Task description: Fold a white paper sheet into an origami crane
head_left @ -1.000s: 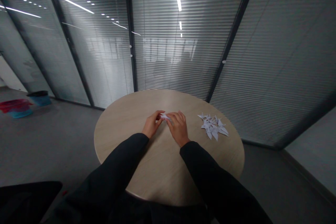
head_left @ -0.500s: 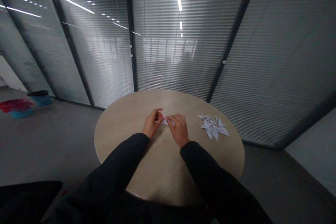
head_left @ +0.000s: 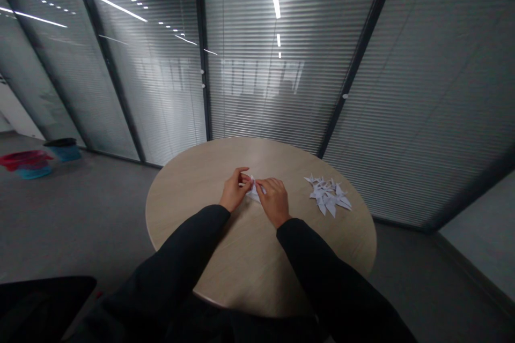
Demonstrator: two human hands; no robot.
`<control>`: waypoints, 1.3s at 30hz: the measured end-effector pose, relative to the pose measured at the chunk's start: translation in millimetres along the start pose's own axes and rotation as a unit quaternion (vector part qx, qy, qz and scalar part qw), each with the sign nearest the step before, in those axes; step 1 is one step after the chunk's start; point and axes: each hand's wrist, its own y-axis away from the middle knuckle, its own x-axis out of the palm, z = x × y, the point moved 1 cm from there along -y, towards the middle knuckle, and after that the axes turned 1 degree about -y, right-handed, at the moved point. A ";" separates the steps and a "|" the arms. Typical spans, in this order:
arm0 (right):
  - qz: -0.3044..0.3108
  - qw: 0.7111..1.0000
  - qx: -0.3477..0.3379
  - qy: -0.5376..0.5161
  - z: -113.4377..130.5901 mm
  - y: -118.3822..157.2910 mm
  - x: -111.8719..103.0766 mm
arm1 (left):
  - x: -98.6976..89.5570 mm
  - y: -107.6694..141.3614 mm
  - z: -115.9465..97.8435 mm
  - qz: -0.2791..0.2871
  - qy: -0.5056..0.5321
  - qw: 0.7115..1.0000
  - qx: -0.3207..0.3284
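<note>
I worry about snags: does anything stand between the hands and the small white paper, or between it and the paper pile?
The left hand and right hand both touch the small white paper, nothing visible between. Toward the paper pile, only the right hand itself is in the way.

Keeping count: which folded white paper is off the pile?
The paper between left hand and right hand; the pile holds the others, further right.
</note>
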 end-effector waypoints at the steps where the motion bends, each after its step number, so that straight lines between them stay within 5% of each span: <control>1: -0.003 1.000 0.011 -0.005 -1.6 0.3 0.7 | 0.8 0.0 -0.1 0.008 -0.001 1.000 0.000; 13: -0.027 0.998 0.041 -0.037 -7.3 1.5 4.9 | 3.9 3.2 -5.5 0.058 -0.036 0.998 0.014; 39: -0.019 0.997 0.037 -0.062 -6.1 2.4 7.9 | -2.2 3.0 -14.8 -0.031 -0.094 0.995 0.004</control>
